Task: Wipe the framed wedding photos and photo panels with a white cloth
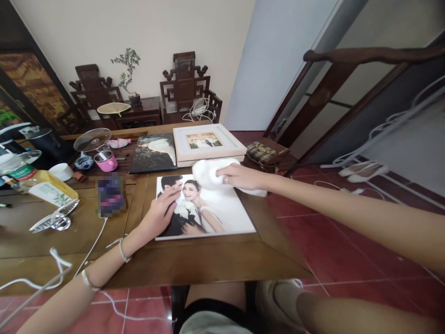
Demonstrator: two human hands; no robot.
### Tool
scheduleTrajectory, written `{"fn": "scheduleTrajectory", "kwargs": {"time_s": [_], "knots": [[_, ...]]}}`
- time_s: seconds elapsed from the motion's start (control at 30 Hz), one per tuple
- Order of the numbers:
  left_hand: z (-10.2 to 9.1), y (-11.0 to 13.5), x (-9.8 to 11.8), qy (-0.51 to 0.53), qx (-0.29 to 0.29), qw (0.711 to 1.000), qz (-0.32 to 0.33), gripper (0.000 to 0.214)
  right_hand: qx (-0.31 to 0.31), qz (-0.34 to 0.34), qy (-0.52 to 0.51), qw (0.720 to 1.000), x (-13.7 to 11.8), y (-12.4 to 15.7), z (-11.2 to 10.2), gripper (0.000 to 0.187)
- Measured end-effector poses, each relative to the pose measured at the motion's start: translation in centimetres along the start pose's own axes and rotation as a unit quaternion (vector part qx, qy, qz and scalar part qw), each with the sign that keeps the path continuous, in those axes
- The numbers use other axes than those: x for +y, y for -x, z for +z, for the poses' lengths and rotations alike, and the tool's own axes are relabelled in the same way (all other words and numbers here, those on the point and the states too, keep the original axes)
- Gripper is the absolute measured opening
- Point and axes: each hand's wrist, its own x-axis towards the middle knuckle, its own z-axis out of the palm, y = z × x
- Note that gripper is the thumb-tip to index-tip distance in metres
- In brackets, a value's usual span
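We saw the brown wooden table (pixel 208 264) filling the lower left of the frame. At centre frame the large glossy wedding photo panel (pixel 205 208) lay flat on it. Our left hand (pixel 160 214) pressed open-fingered on the panel's left edge. Our right hand (pixel 239 176) gripped a white soft cloth (pixel 208 172) at the panel's upper edge.

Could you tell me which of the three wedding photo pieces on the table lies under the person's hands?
The nearest one: the flat white-edged wedding photo panel, pinned by the left hand; the right hand presses a white cloth on it.
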Motion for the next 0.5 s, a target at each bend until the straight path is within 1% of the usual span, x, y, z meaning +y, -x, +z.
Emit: {"fn": "scheduleTrajectory", "kwargs": {"time_s": [0.1,0.17,0.23,0.3,0.37,0.43,0.5], "knots": [[-0.1,-0.1,0.0,-0.005,-0.012,1.000,-0.016,0.037,0.011,0.046,0.043,0.998,1.8,1.8,0.2,0.018],[-0.1,-0.1,0.0,-0.019,-0.024,0.999,-0.041,0.040,0.015,0.046,0.082,0.995,2.2,3.0,0.9,0.022],[0.0,0.0,0.1,-0.042,-0.038,0.997,-0.060,0.044,0.016,0.004,0.120,0.993,1.8,4.0,1.9,0.025],[0.0,0.1,0.1,-0.067,-0.054,0.994,-0.066,0.048,0.014,-0.055,0.152,0.987,0.7,5.1,3.0,0.027],[0.0,0.2,0.1,-0.081,-0.063,0.993,-0.064,0.050,0.004,-0.103,0.169,0.980,-0.8,6.2,4.1,0.027],[0.1,0.2,0.1,-0.088,-0.063,0.992,-0.062,0.051,-0.003,-0.136,0.175,0.975,-2.6,7.4,5.2,0.025],[0.2,0.2,0.2,-0.092,-0.058,0.992,-0.061,0.051,0.007,-0.173,0.174,0.970,-4.3,8.7,6.4,0.023]]}}
